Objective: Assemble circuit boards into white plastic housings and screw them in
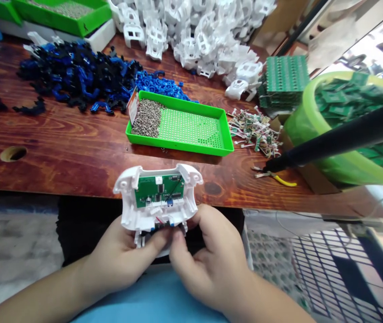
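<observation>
Both my hands hold a white plastic housing [129,207] just in front of the wooden table's near edge. A green circuit board [158,190] sits inside it, with thin red and blue wires at its lower edge. My left hand [124,258] grips the housing's lower left side, fingers curled under it. My right hand [208,255] grips the lower right side, with its thumb and fingertips pressed at the bottom edge near the wires.
A green tray [191,130] with a heap of small screws lies just beyond. Behind it are piles of blue and black plastic parts [77,80] and white housings [198,31]. At right are stacked green boards [284,80], a yellow-green tub [304,121], wired components [255,130] and a black tool [339,137].
</observation>
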The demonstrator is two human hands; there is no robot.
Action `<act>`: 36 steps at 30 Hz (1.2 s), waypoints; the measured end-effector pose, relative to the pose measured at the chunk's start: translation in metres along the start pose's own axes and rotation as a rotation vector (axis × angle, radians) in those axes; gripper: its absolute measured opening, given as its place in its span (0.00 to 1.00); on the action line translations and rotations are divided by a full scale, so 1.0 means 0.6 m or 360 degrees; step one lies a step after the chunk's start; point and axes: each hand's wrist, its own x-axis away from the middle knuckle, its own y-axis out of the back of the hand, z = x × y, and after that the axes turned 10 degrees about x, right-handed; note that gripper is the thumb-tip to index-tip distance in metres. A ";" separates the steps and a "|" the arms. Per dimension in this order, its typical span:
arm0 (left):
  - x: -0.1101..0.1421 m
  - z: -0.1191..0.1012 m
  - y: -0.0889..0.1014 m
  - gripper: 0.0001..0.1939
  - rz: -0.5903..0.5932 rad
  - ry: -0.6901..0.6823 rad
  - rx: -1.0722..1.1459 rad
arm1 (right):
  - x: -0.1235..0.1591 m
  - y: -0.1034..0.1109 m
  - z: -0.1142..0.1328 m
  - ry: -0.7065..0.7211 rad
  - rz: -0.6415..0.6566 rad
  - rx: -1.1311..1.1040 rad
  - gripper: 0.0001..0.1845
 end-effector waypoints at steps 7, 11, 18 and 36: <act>-0.009 -0.017 -0.001 0.14 0.0110 0.0161 -0.0019 | 0.001 0.003 -0.012 -0.0297 0.0245 -0.0312 0.01; -0.009 -0.022 -0.001 0.15 0.0217 0.0157 -0.0047 | -0.005 0.003 -0.014 -0.0399 0.0271 -0.0388 0.03; 0.006 0.005 0.006 0.20 0.0120 -0.0050 0.0007 | -0.010 0.001 -0.010 -0.0448 0.0222 -0.0521 0.04; 0.004 -0.005 -0.003 0.22 0.0066 0.0189 -0.0016 | -0.004 -0.005 -0.021 -0.0487 0.0125 -0.0532 0.02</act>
